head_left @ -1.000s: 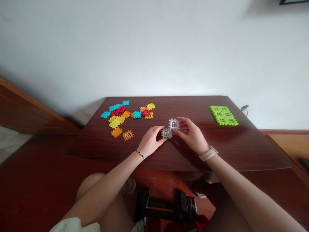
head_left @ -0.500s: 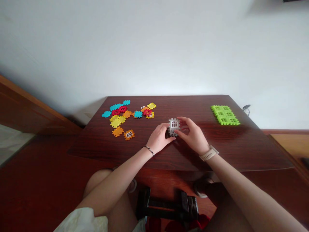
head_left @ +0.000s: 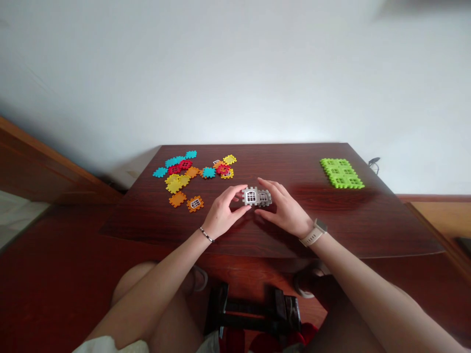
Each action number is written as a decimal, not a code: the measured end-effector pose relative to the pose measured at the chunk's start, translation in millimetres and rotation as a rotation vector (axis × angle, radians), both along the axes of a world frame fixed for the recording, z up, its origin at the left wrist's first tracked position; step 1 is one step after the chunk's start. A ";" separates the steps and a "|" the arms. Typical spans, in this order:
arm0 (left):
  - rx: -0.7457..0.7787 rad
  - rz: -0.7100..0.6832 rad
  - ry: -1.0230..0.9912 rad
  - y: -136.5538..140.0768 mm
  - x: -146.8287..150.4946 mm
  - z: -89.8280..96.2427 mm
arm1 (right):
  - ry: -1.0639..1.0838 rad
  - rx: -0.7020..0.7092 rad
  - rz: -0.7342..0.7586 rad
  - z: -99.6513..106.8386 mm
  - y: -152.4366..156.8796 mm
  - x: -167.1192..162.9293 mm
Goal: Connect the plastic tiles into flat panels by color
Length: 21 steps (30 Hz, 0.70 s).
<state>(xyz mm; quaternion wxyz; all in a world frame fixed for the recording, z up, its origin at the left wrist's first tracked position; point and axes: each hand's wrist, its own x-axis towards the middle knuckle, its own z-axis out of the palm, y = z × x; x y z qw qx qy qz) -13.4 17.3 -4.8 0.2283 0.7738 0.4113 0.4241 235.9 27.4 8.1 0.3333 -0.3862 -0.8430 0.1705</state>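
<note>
Just above the middle of the table, my left hand (head_left: pixel 225 210) grips a grey interlocking building tile (head_left: pixel 250 196) with a white arched window, thumb below and fingers above. Slightly to its right is a second grey window tile (head_left: pixel 264 197), turned at an angle and partly behind the first. My right hand (head_left: pixel 286 208) closes on this second tile with thumb and fingers. Whether the two tiles are locked together at their edges I cannot tell.
On the dark wooden table (head_left: pixel 294 166), several turquoise, red, yellow and orange tiles lie at the left, among them an orange window tile (head_left: pixel 195 203). A green panel of joined window tiles (head_left: pixel 342 174) lies at the right. A wall (head_left: pixel 250 73) rises behind.
The grey tiles have gone from stacked one above the other to side by side. My left hand has moved left and now holds the left tile.
</note>
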 end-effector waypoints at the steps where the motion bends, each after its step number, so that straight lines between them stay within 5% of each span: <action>1: -0.004 0.009 -0.006 -0.2 -2.8 -1.2 | -0.033 -0.016 -0.001 -2.7 1.6 0.9; 21: 0.053 0.043 0.019 -1.0 -23.5 -9.1 | -0.093 -0.044 -0.189 -29.5 45.6 34.9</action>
